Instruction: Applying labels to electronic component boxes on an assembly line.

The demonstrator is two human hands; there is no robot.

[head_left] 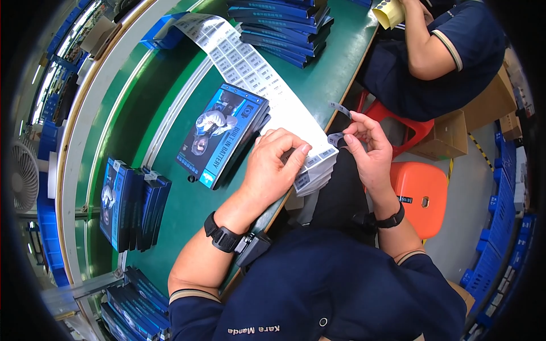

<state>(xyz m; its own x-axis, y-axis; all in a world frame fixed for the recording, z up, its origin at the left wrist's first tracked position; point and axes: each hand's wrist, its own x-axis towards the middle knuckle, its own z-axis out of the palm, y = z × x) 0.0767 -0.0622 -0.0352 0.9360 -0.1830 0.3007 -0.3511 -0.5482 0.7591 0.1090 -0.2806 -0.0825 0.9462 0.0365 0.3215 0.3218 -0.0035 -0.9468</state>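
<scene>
My left hand point(276, 162) rests over the near part of a long white label sheet point(290, 116), thumb and index tips brought together; whatever may be between them is hidden. The sheet is printed with rows of small labels and hangs in folds point(316, 175) over the table's edge. Off that edge, my right hand point(369, 148) pinches a narrow strip of labels point(336, 137); a curled darker end point(341, 108) sticks out above the index finger. Left of my left hand lies a small stack of blue boxes point(224, 133) with a picture on top.
More blue boxes stand at the left point(131, 207), lower left point(136, 304) and far end point(281, 28) of the green table point(187, 227). Across from me sits a co-worker point(438, 62) holding a yellow roll point(389, 12). An orange stool point(421, 196) and cardboard boxes point(441, 136) are at the right.
</scene>
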